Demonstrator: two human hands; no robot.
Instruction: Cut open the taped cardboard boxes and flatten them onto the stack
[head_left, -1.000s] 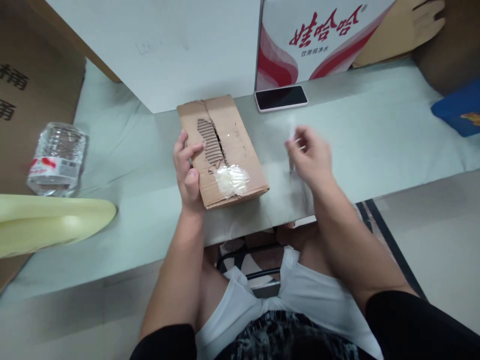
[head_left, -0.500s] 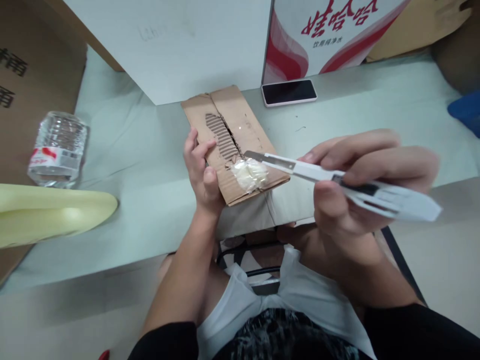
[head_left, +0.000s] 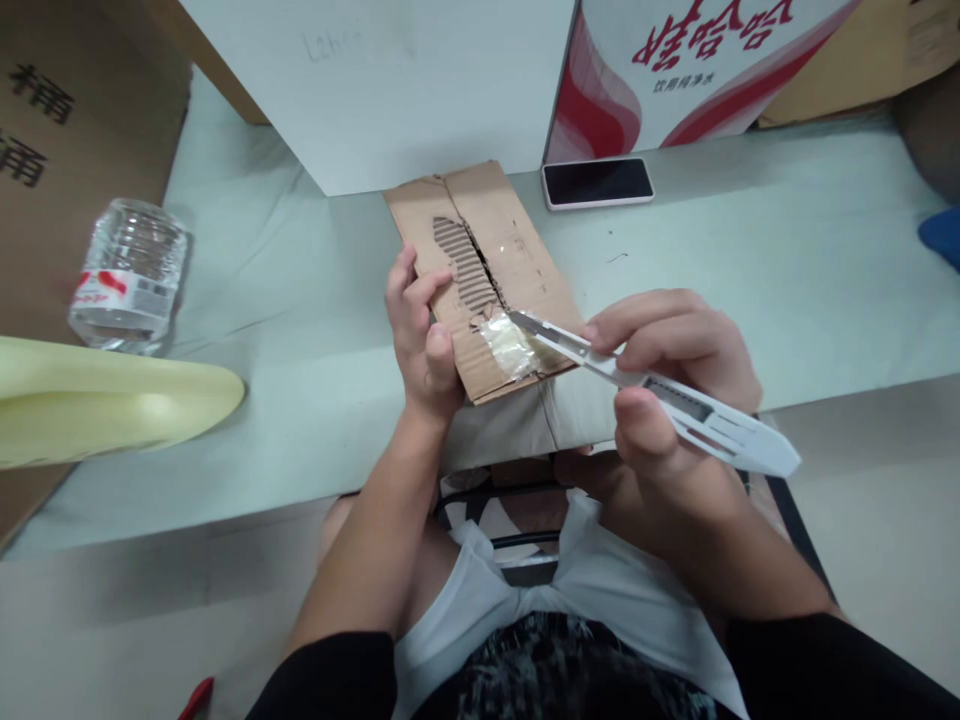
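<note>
A flat brown cardboard box (head_left: pixel 517 250) lies tilted near the table's front edge, with a torn strip of bare corrugation and a dark slit along its middle seam. Clear tape (head_left: pixel 512 345) covers the seam at its near end. My left hand (head_left: pixel 426 335) grips the box's left edge, thumb toward me and fingers on its top. In my right hand (head_left: pixel 675 370) is a white utility knife (head_left: pixel 694 410), blade out. The blade tip is at the tape's upper edge by the end of the slit; whether it touches I cannot tell.
Behind the box stand a white board (head_left: pixel 420 90) and a red-and-white carton (head_left: pixel 697 90), with a phone (head_left: pixel 598 183) before it. To the left are a water bottle (head_left: pixel 131 275), a pale yellow object (head_left: pixel 127 400) and a large carton (head_left: pixel 82 140). Something blue (head_left: pixel 941 237) sits far right.
My right hand has brought the knife in lower and to the left, so its blade tip is now nearer the tape. My left hand keeps its grip. The whole view has shifted slightly.
</note>
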